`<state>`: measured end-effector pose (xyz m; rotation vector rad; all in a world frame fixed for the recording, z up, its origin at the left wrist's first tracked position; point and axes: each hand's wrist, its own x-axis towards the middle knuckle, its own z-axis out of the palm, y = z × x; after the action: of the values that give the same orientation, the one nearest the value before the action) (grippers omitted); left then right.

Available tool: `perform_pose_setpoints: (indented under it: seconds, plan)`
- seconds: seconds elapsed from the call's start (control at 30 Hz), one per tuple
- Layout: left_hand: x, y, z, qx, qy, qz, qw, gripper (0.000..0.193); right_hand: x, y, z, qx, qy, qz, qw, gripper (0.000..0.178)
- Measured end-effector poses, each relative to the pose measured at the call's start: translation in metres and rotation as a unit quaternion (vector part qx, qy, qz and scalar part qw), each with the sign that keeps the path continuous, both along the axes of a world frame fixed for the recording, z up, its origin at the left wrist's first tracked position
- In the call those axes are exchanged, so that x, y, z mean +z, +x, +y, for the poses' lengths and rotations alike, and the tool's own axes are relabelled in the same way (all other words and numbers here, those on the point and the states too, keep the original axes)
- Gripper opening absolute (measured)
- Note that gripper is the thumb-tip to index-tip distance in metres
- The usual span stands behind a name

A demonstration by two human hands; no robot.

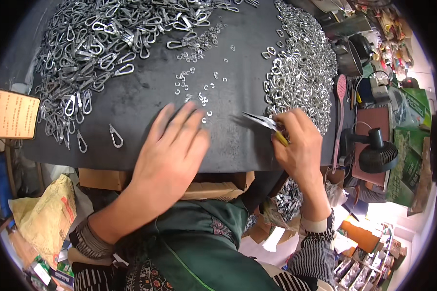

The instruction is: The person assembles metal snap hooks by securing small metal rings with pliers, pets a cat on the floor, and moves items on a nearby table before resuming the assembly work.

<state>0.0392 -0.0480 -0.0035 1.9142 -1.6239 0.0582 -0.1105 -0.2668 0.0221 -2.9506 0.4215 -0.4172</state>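
Observation:
My left hand point(172, 145) is stretched over the dark table point(116, 114), fingers extended and a little blurred, their tips at a scatter of small open metal rings point(203, 100). Nothing shows in it, though its palm side is hidden. In my right hand point(301, 143) are pliers point(263, 120) with yellow grips, their pointed jaws aimed left, just above the tabletop. Silvery snap hooks point(97, 43) are heaped at the far left, and two single hooks, one of them a hook point(115, 137) near the front edge, lie apart. Small shiny metal links point(301, 72) form a long heap beyond my right hand.
A tan panel with writing point(12, 114) stands at the left edge. Along the right are a pink fly swatter point(341, 106), a metal mug point(348, 57) and a black fan point(378, 155). Below the table's front edge sit a cardboard box point(102, 179) and a yellow sack point(46, 213).

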Motion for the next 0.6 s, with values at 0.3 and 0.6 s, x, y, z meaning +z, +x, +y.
perform_pose_setpoints:
  seconds: [0.3,0.6]
  plan:
    - [0.018,-0.029,0.044,0.121,-0.050,0.573,0.809,0.034,0.011,0.017,0.065,-0.003,0.580,-0.085,0.810,0.026]
    - [0.011,-0.028,0.043,0.070,-0.055,0.661,0.746,0.027,-0.003,0.021,0.099,0.017,0.658,-0.125,0.743,0.021]
